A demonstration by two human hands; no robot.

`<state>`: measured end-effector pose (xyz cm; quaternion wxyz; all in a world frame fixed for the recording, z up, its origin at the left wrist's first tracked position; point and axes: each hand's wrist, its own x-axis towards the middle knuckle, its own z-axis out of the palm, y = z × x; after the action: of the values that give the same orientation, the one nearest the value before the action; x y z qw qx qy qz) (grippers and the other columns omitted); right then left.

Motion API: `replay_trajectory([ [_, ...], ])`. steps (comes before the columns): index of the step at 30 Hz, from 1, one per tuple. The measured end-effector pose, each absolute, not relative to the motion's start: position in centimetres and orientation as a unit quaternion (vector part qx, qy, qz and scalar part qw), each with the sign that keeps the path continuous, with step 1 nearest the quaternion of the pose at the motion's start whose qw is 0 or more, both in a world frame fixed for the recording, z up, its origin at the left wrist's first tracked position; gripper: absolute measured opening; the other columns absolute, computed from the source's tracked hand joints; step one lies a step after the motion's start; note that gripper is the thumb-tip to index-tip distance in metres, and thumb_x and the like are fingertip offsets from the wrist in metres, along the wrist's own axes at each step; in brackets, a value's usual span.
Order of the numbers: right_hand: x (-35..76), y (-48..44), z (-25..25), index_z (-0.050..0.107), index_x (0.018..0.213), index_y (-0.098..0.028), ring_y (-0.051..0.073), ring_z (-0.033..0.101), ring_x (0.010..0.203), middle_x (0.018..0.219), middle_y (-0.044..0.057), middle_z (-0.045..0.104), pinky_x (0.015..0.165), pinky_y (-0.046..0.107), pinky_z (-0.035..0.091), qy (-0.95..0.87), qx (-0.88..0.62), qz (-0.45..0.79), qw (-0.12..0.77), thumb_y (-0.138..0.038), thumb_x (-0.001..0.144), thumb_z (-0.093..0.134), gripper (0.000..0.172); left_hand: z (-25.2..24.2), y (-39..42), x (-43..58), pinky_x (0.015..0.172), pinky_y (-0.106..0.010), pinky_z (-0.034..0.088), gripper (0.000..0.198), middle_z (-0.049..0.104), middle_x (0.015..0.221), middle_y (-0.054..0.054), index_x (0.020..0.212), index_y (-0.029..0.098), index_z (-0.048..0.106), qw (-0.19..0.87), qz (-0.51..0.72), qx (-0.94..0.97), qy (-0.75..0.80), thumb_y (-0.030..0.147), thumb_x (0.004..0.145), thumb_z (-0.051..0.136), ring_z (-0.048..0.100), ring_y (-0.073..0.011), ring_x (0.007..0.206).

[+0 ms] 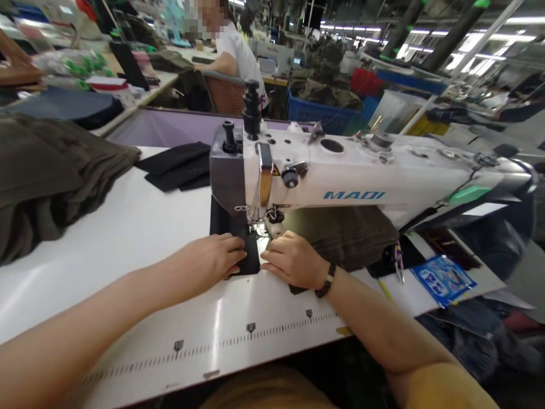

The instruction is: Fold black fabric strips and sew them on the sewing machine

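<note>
A strip of black fabric [252, 257] lies under the presser foot of a white sewing machine [340, 176]. Over its left part rests my left hand [219, 255], palm down, fingers slightly bent and laid on the cloth. My right hand [296, 260] is to the right of the needle area, its thumb and fingers drawn together close to the metal plate; what they pinch, if anything, is hidden. Another black section shows left of the presser foot, behind my left fingers. Just beyond my right hand, a stack of olive-brown fabric pieces [353, 233] sits beneath the machine arm.
Olive-brown cloth pieces [55, 170] are piled on the left of the table, with black pieces [179, 165] behind. A blue packet [443, 278] lies at the right. A ruler scale [251, 335] runs along the front edge. Farther back, a person [242, 57] sits near a blue crate [319, 111].
</note>
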<state>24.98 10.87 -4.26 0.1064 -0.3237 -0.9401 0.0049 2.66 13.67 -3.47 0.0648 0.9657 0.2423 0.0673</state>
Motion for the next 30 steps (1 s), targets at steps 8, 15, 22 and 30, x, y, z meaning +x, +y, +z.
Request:
replay_trajectory([
  [8, 24.3, 10.6, -5.3, 0.055, 0.099, -0.014, 0.016, 0.045, 0.075, 0.078, 0.003, 0.052, 0.067, 0.032, 0.028, -0.938, -0.331, -0.029, 0.1, -0.039, 0.087, 0.047, 0.029, -5.7, 13.6, 2.5, 0.089, -0.037, 0.043, 0.033, 0.054, 0.115, -0.01, 0.11, 0.014, 0.056, 0.011, 0.053, 0.966, 0.253, 0.031, 0.089, 0.038, 0.049, -0.0226, 0.104],
  [15, 24.1, 10.8, -5.8, 0.055, 0.102, -0.015, 0.016, 0.046, 0.076, 0.081, 0.003, 0.053, 0.07, 0.033, 0.028, -0.933, -0.347, -0.019, 0.091, -0.039, 0.086, 0.048, 0.029, -6.1, 14.0, 2.2, 0.091, -0.037, 0.043, 0.037, 0.054, 0.117, -0.011, 0.109, 0.012, 0.057, 0.012, 0.072, 0.964, 0.255, 0.032, 0.09, 0.032, 0.049, -0.0221, 0.108],
  [22, 24.0, 10.7, -6.0, 0.055, 0.105, -0.014, 0.017, 0.046, 0.076, 0.084, 0.004, 0.054, 0.067, 0.032, 0.028, -0.927, -0.357, -0.022, 0.109, -0.038, 0.087, 0.046, 0.031, -6.5, 14.4, 2.1, 0.092, -0.037, 0.043, 0.04, 0.054, 0.118, -0.01, 0.11, 0.011, 0.057, 0.003, 0.086, 0.963, 0.254, 0.035, 0.091, 0.03, 0.049, -0.0216, 0.108],
  [30, 23.9, 10.9, -5.9, 0.055, 0.106, -0.014, 0.017, 0.047, 0.076, 0.083, 0.004, 0.054, 0.067, 0.032, 0.028, -0.926, -0.365, -0.021, 0.099, -0.039, 0.087, 0.047, 0.032, -6.6, 14.7, 2.0, 0.094, -0.036, 0.042, 0.039, 0.054, 0.119, -0.009, 0.11, 0.012, 0.056, 0.012, 0.087, 0.964, 0.252, 0.035, 0.091, 0.031, 0.048, -0.0205, 0.109],
])
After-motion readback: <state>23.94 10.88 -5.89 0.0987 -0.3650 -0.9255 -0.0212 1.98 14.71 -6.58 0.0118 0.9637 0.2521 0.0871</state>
